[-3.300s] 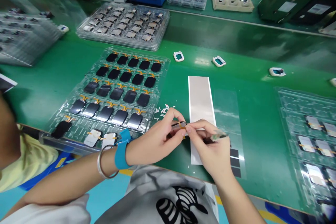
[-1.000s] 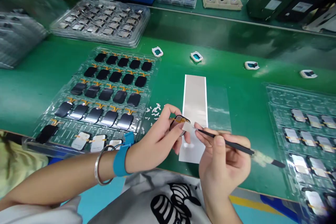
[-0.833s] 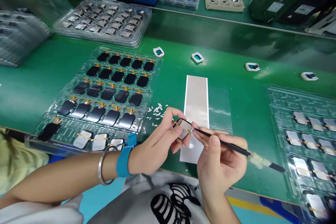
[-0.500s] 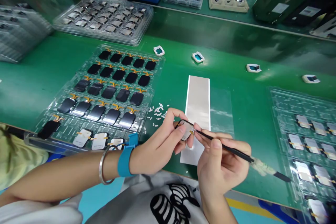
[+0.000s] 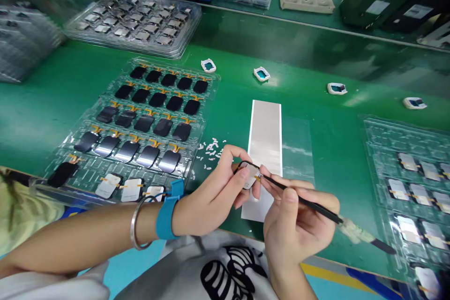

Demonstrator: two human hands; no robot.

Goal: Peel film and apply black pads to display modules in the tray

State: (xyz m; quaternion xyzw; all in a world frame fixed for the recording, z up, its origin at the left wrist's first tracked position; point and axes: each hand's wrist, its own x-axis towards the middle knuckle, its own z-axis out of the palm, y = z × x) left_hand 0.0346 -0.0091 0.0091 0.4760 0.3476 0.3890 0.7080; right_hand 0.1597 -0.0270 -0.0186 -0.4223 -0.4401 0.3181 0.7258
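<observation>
My left hand (image 5: 216, 192), a blue strap and a silver bangle at its wrist, pinches a small display panel (image 5: 251, 176) by its edges, pale back facing up. My right hand (image 5: 298, 225) grips black tweezers (image 5: 318, 207) like a pen, with pale tape wound round their rear part. Their tip touches the panel's right edge, by a small orange flex strip. Whether the tip is closed on anything is too small to tell. Beneath both hands lies a grey sheet with white edges (image 5: 266, 136).
On the left, a clear tray (image 5: 207, 117) holds rows of dark panels. Another clear tray (image 5: 381, 138) with pale-backed panels stands at right. Small white scraps (image 5: 211, 150) lie beside my left hand. Several white frames, one of them a white frame (image 5: 262, 74), line the bench's back.
The rear end of the tweezers has swung slightly right and down, with my right hand shifting a little. The left hand still holds the display panel in nearly the same place.
</observation>
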